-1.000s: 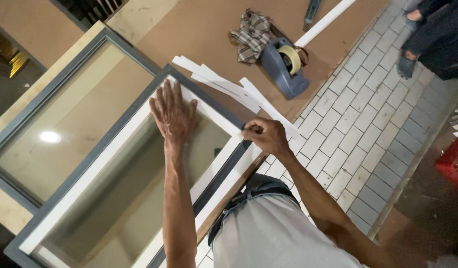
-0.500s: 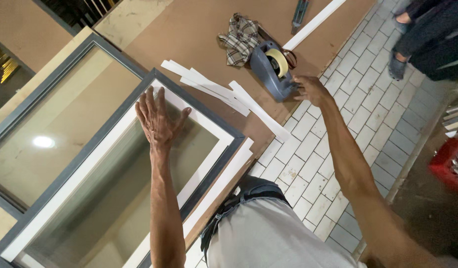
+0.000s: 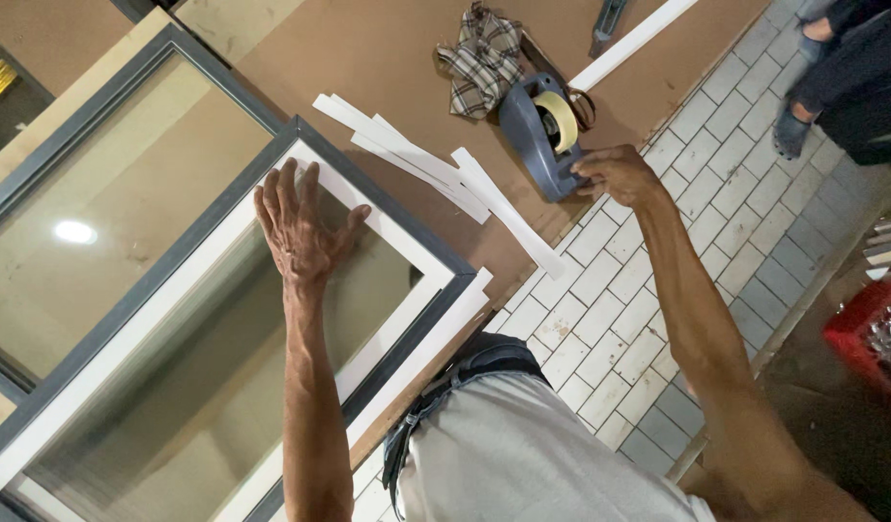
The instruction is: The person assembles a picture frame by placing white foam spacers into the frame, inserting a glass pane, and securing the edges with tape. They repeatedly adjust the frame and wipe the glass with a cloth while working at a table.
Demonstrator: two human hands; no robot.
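**Head view: one palm on the window, the other hand at the tape dispenser**

Head-camera picture shows the person bent over a grey-framed glass window panel with white taped edges (image 3: 175, 319) lying flat on a brown board (image 3: 388, 58). Left hand (image 3: 296, 227) rests flat on the glass near the panel's upper corner, fingers spread wide and pointing away from the body, thumb splayed toward the white border; the forearm runs straight back down to the torso. Right arm is stretched out long across the pale tiled floor (image 3: 658, 290), wrist bent, and the right hand (image 3: 615, 174) sits against the lower edge of a blue-grey desktop tape dispenser holding a yellowish roll (image 3: 542, 130). Its fingers are curled in at the dispenser's cutting end; whether they pinch tape cannot be made out. Loose white strips (image 3: 436, 174) lie fanned on the board between the two hands. Beside the dispenser lies a crumpled checked cloth (image 3: 484, 58), with a long white strip (image 3: 634, 43) just beyond. Another person's legs (image 3: 842, 68) stand at the far corner
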